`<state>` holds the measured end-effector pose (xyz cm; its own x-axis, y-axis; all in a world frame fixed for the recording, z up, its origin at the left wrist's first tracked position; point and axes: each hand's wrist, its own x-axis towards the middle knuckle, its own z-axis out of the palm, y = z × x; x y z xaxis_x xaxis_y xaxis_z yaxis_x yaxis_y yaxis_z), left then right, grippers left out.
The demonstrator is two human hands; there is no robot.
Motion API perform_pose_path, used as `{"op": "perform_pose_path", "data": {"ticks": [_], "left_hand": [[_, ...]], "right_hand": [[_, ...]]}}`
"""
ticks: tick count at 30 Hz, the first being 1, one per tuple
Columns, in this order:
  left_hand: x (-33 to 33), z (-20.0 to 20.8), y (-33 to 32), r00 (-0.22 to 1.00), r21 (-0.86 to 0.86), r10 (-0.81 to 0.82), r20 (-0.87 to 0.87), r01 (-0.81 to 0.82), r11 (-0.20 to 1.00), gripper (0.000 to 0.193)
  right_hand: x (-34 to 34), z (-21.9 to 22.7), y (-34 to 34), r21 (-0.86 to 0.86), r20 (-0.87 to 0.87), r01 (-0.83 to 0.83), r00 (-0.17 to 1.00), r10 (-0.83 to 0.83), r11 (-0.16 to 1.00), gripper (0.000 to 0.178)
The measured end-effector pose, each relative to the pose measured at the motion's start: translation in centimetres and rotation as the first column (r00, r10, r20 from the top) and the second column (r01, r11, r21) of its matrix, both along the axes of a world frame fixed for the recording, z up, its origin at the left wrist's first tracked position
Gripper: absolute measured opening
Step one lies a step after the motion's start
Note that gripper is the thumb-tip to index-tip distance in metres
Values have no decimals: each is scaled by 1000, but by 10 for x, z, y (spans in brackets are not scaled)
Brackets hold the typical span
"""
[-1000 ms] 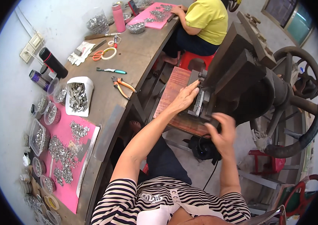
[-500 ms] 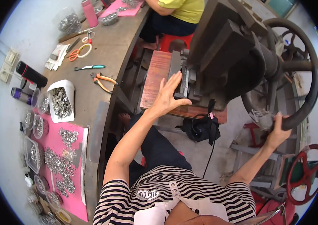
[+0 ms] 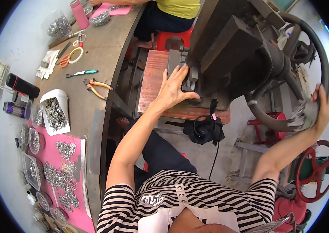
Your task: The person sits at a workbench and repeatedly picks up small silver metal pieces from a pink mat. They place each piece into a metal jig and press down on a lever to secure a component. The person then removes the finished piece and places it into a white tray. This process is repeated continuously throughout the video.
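Note:
A large dark hand press (image 3: 226, 62) stands in front of me on a reddish wooden stand (image 3: 152, 79). My left hand (image 3: 172, 87) lies with fingers spread over the metal die block (image 3: 190, 83) at the press's base; its fingertips touch the block, and what lies beneath the palm is hidden. At the right, my right hand (image 3: 322, 110) is wrapped round the rim of the black handwheel (image 3: 324, 54), beside a grey rag (image 3: 307, 114) tied on the wheel.
On the workbench (image 3: 94, 58) at left lie orange-handled cutters (image 3: 98, 88), scissors (image 3: 65, 61), a white tub (image 3: 66, 108) of metal parts and a pink mat (image 3: 58, 155) with small parts. A co-worker in yellow (image 3: 178, 8) sits ahead. A red handwheel (image 3: 317, 171) stands at lower right.
The handwheel has turned, and my right hand has moved up and outward to the right along with its rim. My left hand stays at the die block. The view has shifted slightly.

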<state>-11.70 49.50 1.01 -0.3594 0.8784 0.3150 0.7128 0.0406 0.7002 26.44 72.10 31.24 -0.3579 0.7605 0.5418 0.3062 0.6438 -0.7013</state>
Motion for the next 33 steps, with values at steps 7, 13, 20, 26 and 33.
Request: {"op": "perform_pose_path", "data": {"ticks": [7,13,20,26,33], "left_hand": [[-3,-10,0,1000,-7,8,1,-8,1000,122],[-1,-5,5,1000,8,-9,10,9,1000,124],[-4,-5,-2,1000,-10,3,17,-2,1000,123],[-23,4,-12,994,37,-58,92,54,998,93],[-89,-34,68,824,305,-169,540,-4,952,48]], "right_hand": [[-14,-90,-52,95,-192,241,957,-220,966,27],[-24,41,11,-11,238,136,963,-130,991,30],[-21,-113,-58,239,-295,451,877,-378,860,38],[21,-52,-29,189,97,332,930,-354,924,52],[-59,37,28,446,-25,71,997,-67,892,62]]}}
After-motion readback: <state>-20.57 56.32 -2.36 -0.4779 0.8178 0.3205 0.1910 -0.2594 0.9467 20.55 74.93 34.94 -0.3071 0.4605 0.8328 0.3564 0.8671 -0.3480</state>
